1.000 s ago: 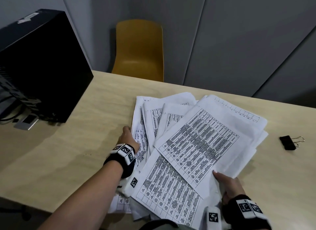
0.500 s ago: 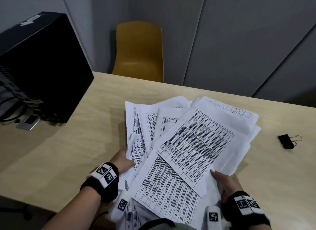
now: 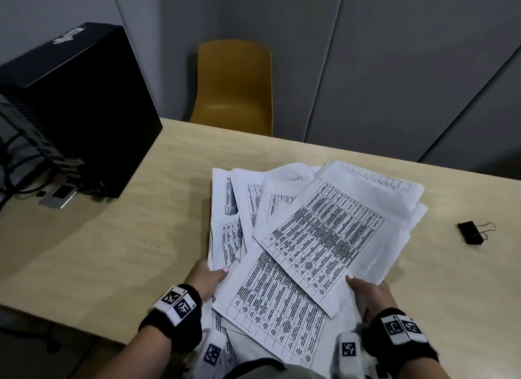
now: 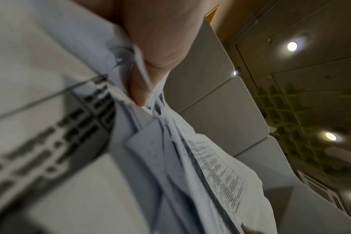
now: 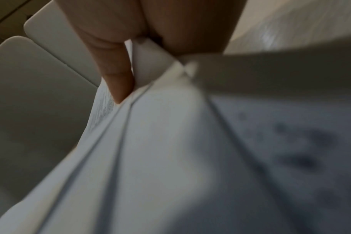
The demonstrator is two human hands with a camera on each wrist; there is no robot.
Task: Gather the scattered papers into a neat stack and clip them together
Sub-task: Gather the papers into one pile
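Right now the papers (image 3: 318,237) are a loose fan, not a stack: sheets lie at different angles, their far ends splayed toward the yellow chair (image 3: 234,88) and their near ends hanging past the tabletop (image 3: 112,237) edge toward the person. The left hand (image 3: 207,278) grips the near left corner of the papers, thumb on top and fingers underneath, and the left wrist view shows several sheet edges pinched unevenly between them. The right hand (image 3: 369,294) grips the near right corner the same way, with the thumb lying on the top sheet. The main risk, as I judge it, is that only some sheets are really caught in each pinch; if the bundle is raised or tilted to square it up, the loose inner or bottom sheets could slide out and drop off the near edge. Squeezing harder to prevent that could crease the corners, which already look bent in the left wrist view. Tapping the fan upright while it is this skewed could also fold the sheets that jut out to the right of the papers. The black clip (image 3: 470,233) lies well to the right of the papers, untouched, so reaching for it means freeing one hand, and the pile would then hang from a single corner.
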